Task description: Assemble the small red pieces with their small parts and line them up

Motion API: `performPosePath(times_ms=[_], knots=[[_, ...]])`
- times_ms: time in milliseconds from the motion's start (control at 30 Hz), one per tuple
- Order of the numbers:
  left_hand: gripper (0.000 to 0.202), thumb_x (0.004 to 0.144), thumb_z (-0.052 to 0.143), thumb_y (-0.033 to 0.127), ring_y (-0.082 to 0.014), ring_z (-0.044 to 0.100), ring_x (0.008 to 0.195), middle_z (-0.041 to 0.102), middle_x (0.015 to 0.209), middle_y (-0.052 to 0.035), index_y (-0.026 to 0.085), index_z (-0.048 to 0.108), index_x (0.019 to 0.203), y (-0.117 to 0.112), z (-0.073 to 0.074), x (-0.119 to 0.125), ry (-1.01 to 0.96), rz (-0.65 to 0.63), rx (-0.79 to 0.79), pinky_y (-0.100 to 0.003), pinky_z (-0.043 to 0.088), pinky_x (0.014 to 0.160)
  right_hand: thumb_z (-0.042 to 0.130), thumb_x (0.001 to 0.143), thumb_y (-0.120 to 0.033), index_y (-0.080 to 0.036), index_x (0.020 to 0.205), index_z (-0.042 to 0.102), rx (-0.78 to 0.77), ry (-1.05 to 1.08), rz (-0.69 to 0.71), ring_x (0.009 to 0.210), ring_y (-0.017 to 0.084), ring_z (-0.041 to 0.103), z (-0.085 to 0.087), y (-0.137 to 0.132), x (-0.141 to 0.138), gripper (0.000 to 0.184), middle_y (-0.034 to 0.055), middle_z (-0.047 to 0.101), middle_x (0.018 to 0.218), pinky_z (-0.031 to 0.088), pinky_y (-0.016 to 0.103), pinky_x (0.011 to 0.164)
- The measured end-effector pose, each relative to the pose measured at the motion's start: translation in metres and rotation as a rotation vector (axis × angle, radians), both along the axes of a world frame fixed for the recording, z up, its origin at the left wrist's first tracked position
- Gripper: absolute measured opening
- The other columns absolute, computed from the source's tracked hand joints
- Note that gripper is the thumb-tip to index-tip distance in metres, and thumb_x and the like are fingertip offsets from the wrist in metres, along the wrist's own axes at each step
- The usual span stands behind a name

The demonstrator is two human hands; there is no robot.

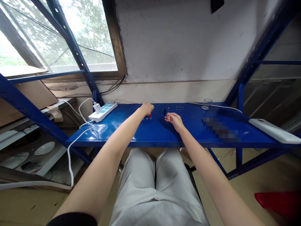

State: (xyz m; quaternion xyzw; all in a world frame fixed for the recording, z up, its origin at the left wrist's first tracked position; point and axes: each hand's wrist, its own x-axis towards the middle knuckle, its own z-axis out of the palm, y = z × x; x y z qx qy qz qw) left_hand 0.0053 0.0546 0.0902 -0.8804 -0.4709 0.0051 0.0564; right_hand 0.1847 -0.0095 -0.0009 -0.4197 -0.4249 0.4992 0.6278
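Small red-tipped parts (149, 117) sat on the blue shelf (131, 131), mid-back, right under the L hand (147, 109).

Head view: L hand was knuckles-up, fingers curled down over those parts; couldn't tell if it gripped one or only touched. R hand (174, 120) lay just beside it to the right, resting on the shelf, fingers loosely bent & released, nothing in it. Small dark pieces (165, 111) stood just past the R fingertips, btwn the two hands. Row of tiny dark bits (179, 108) sat further back-right, apart from both hands. Clear glass (207, 103) was upright near the back edge, well right of R hand. White power strip (103, 111) w/ a plug lay at back-left; its white cable (68, 150) hung off the shelf's front-left. Long white device (274, 130) lay at the far right end. Plates (44, 147) were on a lower rack to the left; red object (279, 202) on the floor, bottom right.
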Motion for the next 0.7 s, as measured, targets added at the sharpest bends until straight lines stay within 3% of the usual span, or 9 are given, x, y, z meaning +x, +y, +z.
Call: performPosePath(times_ms=[200,467,700], knots=[[0.021,0.065,0.062,0.011,-0.0205,0.058,0.094,0.067,0.099,-0.0073,0.018,0.065,0.085,0.001,0.001,0.000,0.104,-0.008,-0.008,-0.029,0.035,0.084,0.069,0.069,-0.034,-0.017,0.070,0.058,0.000,-0.010,-0.010,0.058,0.013,0.062,0.000,-0.001,0.001,0.021,0.0036,0.065,0.064,0.051,0.025,0.059],[0.030,0.071,0.061,0.018,-0.0239,0.056,0.102,0.064,0.108,-0.0108,0.017,0.062,0.101,-0.001,0.003,-0.001,0.111,-0.041,0.021,-0.032,0.037,0.085,0.065,0.071,-0.034,-0.017,0.071,0.058,-0.006,-0.041,-0.049,0.056,0.012,0.060,0.002,-0.003,0.001,0.018,0.0030,0.064,0.062,0.049,0.024,0.055],[0.033,0.081,0.045,0.017,-0.0233,0.054,0.105,0.061,0.113,-0.0117,0.013,0.056,0.112,-0.013,0.001,0.005,-0.135,-0.237,0.246,-0.035,0.039,0.088,0.062,0.068,-0.030,-0.017,0.071,0.056,0.047,-0.076,-0.161,0.048,0.010,0.056,-0.005,0.003,0.004,0.015,0.0009,0.062,0.059,0.043,0.022,0.048]])
